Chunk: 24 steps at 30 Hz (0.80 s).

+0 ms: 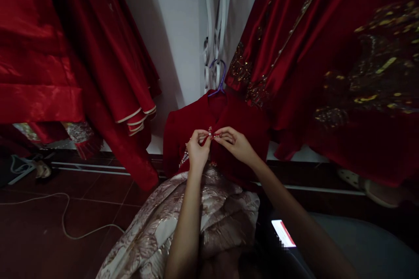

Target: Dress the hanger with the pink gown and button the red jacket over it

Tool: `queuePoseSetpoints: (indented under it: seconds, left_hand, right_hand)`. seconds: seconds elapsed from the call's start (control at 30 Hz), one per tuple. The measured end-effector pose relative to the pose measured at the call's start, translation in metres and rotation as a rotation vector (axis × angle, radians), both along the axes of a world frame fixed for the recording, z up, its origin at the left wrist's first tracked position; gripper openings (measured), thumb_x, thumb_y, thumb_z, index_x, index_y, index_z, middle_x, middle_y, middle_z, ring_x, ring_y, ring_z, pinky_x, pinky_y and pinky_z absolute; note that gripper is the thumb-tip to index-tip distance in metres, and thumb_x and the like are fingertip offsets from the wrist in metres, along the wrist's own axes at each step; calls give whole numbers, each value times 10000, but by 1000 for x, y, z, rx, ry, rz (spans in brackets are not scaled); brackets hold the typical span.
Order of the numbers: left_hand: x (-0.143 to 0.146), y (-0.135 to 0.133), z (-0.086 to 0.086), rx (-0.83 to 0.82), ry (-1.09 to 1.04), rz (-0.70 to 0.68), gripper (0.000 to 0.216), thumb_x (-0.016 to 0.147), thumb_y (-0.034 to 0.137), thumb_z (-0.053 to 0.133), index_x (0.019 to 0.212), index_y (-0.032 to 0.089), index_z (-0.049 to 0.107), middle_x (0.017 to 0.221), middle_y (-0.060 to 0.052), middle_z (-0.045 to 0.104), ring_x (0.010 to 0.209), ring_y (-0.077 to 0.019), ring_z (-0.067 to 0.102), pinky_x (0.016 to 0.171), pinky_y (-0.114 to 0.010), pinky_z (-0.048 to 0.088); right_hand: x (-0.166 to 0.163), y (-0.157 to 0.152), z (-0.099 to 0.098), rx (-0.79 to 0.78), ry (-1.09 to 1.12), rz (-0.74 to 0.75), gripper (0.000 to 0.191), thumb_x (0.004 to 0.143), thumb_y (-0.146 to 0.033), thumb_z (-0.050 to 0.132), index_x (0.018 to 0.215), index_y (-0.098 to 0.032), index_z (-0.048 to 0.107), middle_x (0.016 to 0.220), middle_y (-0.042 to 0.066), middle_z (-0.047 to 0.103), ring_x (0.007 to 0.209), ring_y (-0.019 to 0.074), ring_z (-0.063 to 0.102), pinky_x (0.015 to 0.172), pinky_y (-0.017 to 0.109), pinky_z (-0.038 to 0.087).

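Note:
A dark red velvet jacket hangs on a purple hanger against the white wall. Both hands meet at its front opening, just below the collar. My left hand pinches the left edge of the fabric, fingers closed. My right hand pinches the right edge beside a small pearl button. Below the jacket spreads a pale gold brocade skirt, under my forearms.
Red satin garments hang at the left, and red gowns with gold embroidery at the right. A white cable trails over the dark tiled floor. A lit phone lies lower right. White hangers hang on the wall.

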<state>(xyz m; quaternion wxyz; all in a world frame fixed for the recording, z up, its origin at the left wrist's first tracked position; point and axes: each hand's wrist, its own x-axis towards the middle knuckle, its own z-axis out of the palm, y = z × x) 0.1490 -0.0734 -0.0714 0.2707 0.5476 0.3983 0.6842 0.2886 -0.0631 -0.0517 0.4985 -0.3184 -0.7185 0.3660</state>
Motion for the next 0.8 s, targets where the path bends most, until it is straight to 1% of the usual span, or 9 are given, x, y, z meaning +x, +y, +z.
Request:
queuePoseSetpoints:
  seconds: [0.13,0.27,0.37,0.47,0.67,0.8]
  left_hand:
    - [-1,-3,1,-3,109,15,104,761,208,580,853,174,547,864,-31,624,828,-126,617,806,-277,489]
    - [-4,-10,8,10,274,32,89,791,188,535,879,189,549,906,-33,628,873,-139,611,834,-292,475]
    - [-7,-15,14,32,402,46,96,811,178,501,895,194,545,917,-37,624,878,-146,605,827,-296,473]
    - [-8,-19,17,39,486,38,121,821,190,491,930,195,544,910,-43,622,848,-145,605,804,-292,478]
    - [-8,-23,20,66,549,36,133,836,270,507,930,194,560,914,-50,625,842,-147,609,785,-283,482]
    - [-6,-20,19,68,559,62,115,846,262,492,909,193,559,916,-48,631,831,-141,614,783,-276,481]
  right_hand:
    - [2,1,2,52,26,-75,253,759,-358,630,935,-187,568,947,53,622,886,161,612,836,337,503]
    - [-2,2,2,122,19,-145,243,774,-361,613,941,-188,578,956,56,619,894,166,614,832,342,512]
    - [-3,0,3,170,-2,-173,219,786,-347,606,937,-189,597,960,54,616,885,163,619,819,333,525]
    - [-3,-5,6,216,-27,-198,202,805,-333,588,947,-192,621,970,54,611,877,160,623,807,324,538]
    - [-1,-16,14,280,-77,-257,219,823,-335,565,977,-215,666,967,51,607,869,155,620,792,311,558]
    - [-1,-16,13,278,-57,-279,253,794,-358,602,994,-228,686,956,51,597,873,156,613,770,301,574]
